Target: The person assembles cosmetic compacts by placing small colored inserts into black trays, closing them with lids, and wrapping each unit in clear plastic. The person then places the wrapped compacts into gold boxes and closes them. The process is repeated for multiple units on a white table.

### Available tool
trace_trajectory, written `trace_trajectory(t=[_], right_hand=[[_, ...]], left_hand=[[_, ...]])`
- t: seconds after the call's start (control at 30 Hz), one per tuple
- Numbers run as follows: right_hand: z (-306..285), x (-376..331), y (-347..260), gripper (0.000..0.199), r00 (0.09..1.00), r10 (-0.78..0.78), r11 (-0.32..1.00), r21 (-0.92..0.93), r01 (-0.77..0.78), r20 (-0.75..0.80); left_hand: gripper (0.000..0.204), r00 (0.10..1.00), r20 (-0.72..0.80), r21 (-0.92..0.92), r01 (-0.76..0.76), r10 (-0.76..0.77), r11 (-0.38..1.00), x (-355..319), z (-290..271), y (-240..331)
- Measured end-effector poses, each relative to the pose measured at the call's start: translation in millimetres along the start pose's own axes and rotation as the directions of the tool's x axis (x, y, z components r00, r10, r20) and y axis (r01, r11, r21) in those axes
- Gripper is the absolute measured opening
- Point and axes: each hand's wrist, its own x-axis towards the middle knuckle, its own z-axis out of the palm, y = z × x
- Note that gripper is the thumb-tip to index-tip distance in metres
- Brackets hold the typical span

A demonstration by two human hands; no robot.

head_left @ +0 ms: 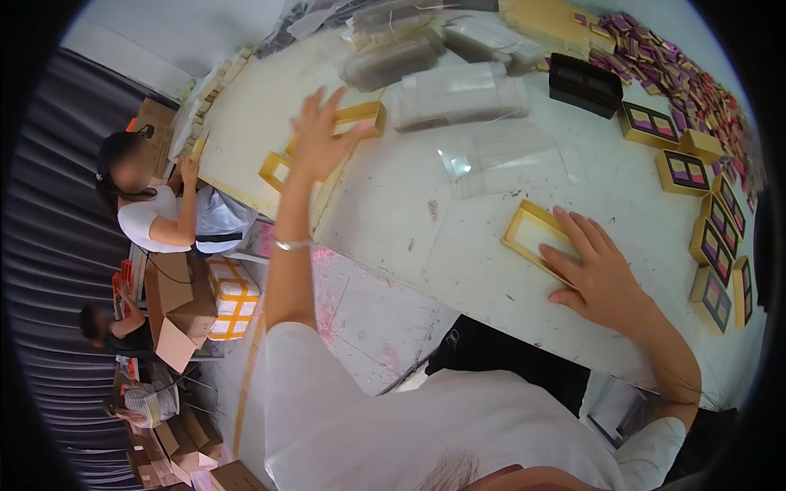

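My left hand point(318, 139) is raised at the far left part of the table with its fingers spread and nothing in them. Beside and partly behind it lie gold rectangular frames: one gold frame point(378, 119) to its right, and another gold frame point(270, 168) by the wrist. Nearer to me, my right hand point(602, 270) lies over the right end of a third gold frame point(516, 237), fingers stretched out and touching it. That end is hidden under the hand. Left of the hand, the frame's open middle shows the white tabletop.
Clear plastic sleeves point(508, 159) lie mid-table, with stacks of them point(458, 94) behind. A black tray point(584, 84) stands at the back right. Several gold-edged palettes point(686, 172) line the right side, before a heap of small purple-gold pieces point(655, 61). A person point(151, 204) sits at the left.
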Motion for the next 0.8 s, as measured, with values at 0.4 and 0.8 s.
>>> trace_trajectory(t=[0.4,0.8], right_hand=[[-42,-47,0,0.044,0.979,0.153,0.987,0.032,-0.159,0.137],[33,183,5,0.047,0.900,-0.249,0.965,-0.009,0.264,-0.358]], left_hand=[[0.061,0.981,0.142,-0.131,0.152,-0.133,0.980,-47,22,-83],[0.051,0.952,0.285,-0.121,0.148,-0.109,0.982,-116,-25,-88]])
